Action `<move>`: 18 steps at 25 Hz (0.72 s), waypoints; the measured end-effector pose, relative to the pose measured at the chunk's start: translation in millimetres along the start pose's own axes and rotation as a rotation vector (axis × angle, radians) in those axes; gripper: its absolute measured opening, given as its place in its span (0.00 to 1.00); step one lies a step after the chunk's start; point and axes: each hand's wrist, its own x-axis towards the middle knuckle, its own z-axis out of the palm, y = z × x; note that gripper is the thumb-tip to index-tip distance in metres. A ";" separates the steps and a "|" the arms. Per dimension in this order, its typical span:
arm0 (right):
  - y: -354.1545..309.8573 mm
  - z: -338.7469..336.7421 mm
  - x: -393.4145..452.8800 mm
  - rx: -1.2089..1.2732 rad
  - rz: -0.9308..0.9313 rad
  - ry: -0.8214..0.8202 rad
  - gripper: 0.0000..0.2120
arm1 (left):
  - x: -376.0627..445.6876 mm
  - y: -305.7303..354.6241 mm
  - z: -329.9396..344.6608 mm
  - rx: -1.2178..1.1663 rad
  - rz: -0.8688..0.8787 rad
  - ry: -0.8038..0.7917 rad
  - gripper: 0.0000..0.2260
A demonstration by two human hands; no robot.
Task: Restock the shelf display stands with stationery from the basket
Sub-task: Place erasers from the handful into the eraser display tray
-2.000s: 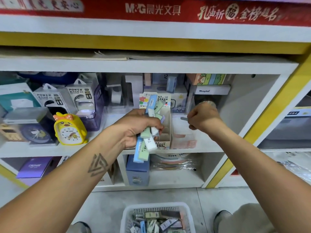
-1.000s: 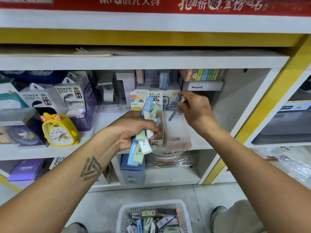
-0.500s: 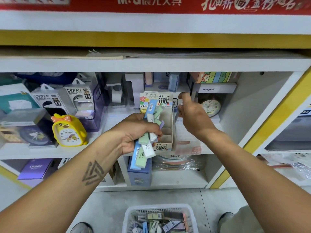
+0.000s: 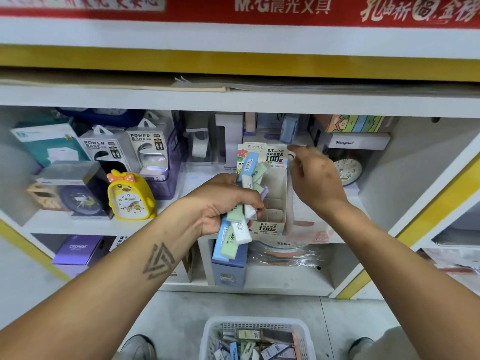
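Lead boxes [image 4: 241, 203] bunched in left grip [image 4: 218, 203]; right hand [image 4: 315, 178] slack-fingered beside display stand [image 4: 272, 203].

Pastel lead cases [image 4: 235, 229] bunched upright before the empty white display stand [image 4: 275, 203]; more in the white basket [image 4: 210, 341].

A yellow duck alarm clock [image 4: 131, 197] at nine o'clock, boxed power banks [image 4: 124, 149] behind it, red banner [image 4: 233, 7] at twelve.

Basket [image 4: 207, 341] cut off by bottom edge; contents too small to identify. Left hand [image 4: 220, 203] covers middle of lead-case bundle [image 4: 233, 229]. Right hand [image 4: 315, 178] fingertips blurred; whether they pinch anything cannot be told.
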 end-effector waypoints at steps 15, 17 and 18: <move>-84.9 22.4 8.7 1.321 0.696 -0.320 0.01 | -41.3 -0.8 -42.3 0.072 -0.070 0.080 0.14; -85.9 24.9 13.3 1.384 0.674 -0.289 0.01 | -45.6 1.3 -51.1 0.050 -0.076 0.130 0.13; -86.9 25.6 14.6 1.396 0.664 -0.284 0.01 | -47.0 2.5 -56.0 0.040 -0.076 0.151 0.13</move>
